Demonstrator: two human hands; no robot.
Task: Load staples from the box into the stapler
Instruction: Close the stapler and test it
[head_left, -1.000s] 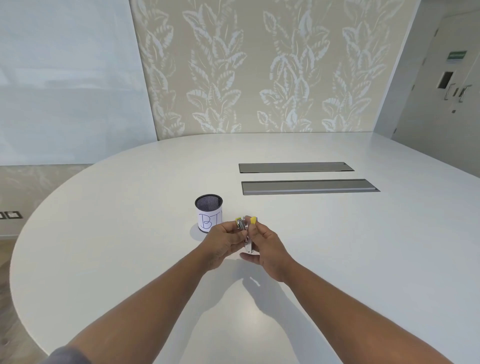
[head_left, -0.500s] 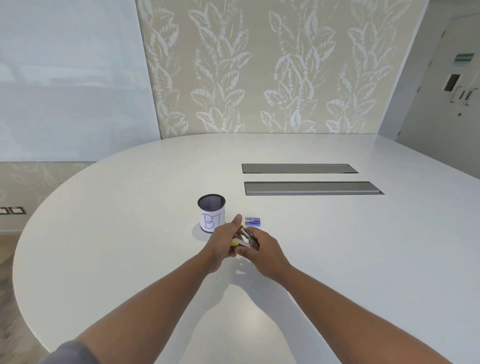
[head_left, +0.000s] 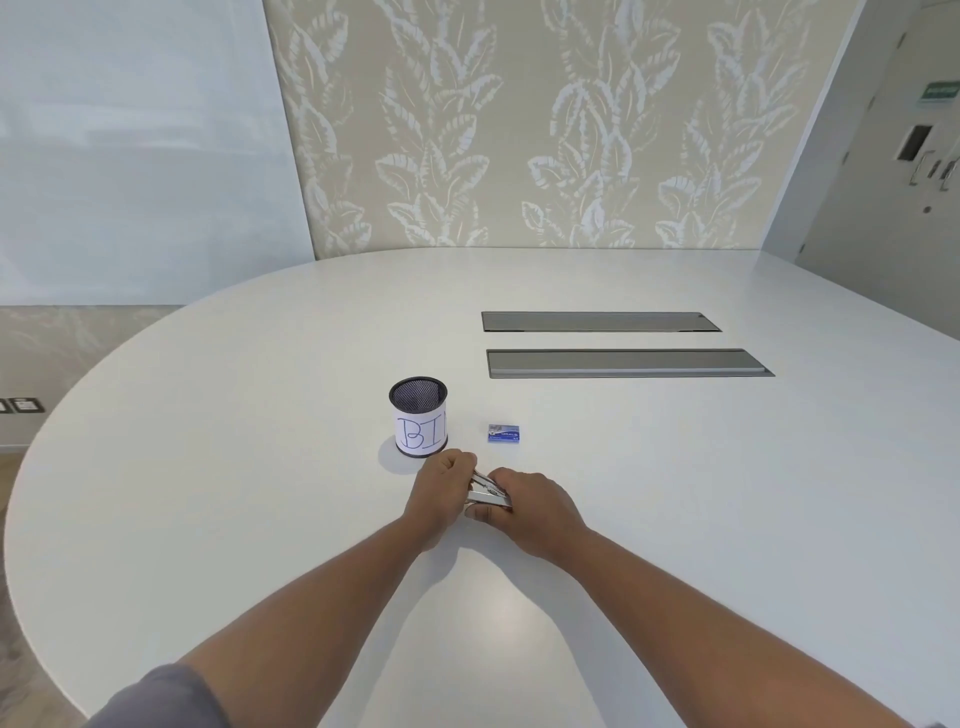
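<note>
A small metal stapler (head_left: 487, 492) lies low over the white table (head_left: 727, 493), held between both hands. My left hand (head_left: 439, 488) grips its left end and my right hand (head_left: 530, 501) closes over its right end, thumb underneath. Only the silver middle of the stapler shows; whether it is hinged apart is hard to tell. A small blue staple box (head_left: 504, 433) lies flat on the table just beyond my hands, untouched.
A black mesh cup (head_left: 418, 415) with a paper label marked "BIN" stands just left of the box, close to my left hand. Two grey recessed cable flaps (head_left: 623, 362) sit further back. The table edge curves round at the left.
The stapler has come down from upright to lying nearly flat between my hands. Its yellow part no longer shows. The blue box, hidden a second ago, is now in view.
</note>
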